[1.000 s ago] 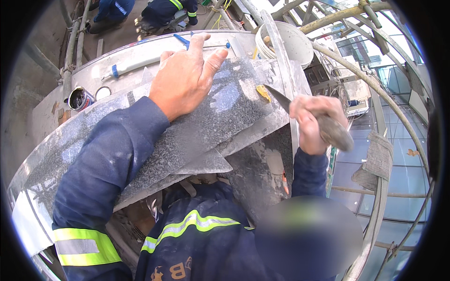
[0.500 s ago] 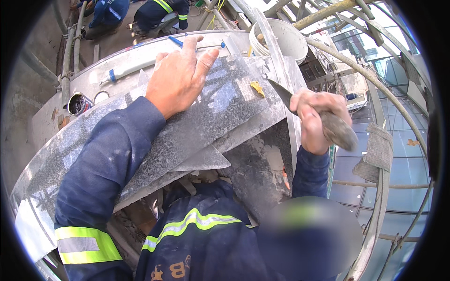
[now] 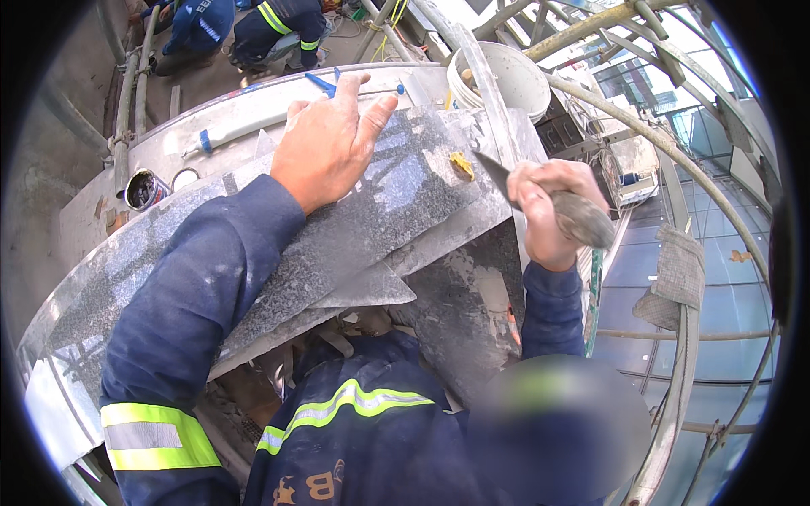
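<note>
Open room between hands (image 3: pixel 333 150); blade (image 3: pixel 496 175) beside yellow lump (image 3: pixel 461 166), near slab (image 3: pixel 380 221) edge.

A head-worn fisheye looks down from close above the near torso (image 3: pixel 380 447), across the slab (image 3: pixel 371 219), toward the far bucket (image 3: pixel 525 84).

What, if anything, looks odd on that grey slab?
A small, ragged yellow lump stands out: it sits on the speckled grey slab, near the tip of the bladed tool in the right hand. I cannot tell what it is.
</note>
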`<state>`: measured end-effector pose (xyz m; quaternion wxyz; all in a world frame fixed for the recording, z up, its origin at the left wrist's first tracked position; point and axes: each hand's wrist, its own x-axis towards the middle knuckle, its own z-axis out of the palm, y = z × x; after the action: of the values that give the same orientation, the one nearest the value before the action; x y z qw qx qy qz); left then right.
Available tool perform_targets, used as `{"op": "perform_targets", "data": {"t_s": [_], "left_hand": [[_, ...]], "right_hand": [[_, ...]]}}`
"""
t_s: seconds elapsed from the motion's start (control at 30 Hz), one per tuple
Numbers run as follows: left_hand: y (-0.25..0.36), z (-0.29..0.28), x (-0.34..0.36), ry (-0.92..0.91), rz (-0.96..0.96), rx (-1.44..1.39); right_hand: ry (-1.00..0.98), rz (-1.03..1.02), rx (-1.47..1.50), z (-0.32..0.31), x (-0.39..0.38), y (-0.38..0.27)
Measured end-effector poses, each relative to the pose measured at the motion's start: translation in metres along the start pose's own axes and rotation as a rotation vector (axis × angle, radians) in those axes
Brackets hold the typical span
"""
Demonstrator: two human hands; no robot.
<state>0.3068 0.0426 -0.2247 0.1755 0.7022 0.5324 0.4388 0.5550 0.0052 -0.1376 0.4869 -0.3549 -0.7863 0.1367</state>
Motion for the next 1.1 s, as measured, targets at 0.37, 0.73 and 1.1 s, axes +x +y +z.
{"op": "perform_targets", "data": {"t_s": [0.37, 0.73, 1.1], "left_hand": [[-0.006, -0.004, 0.0, -0.006, -0.031, 0.043], [-0.001, -0.005, 0.005, -0.008, 0.008, -0.05], [0.002, -0.001, 0.01, -0.038, 0.023, -0.01]], "right_hand": [[-0.135, -0.174, 0.449, 0.023, 0.007, -0.025], [-0.307, -0.305, -0.058, 0.032, 0.009, 0.019], [-0.083, 0.088, -0.101, 0.007, 0.001, 0.037]]}}
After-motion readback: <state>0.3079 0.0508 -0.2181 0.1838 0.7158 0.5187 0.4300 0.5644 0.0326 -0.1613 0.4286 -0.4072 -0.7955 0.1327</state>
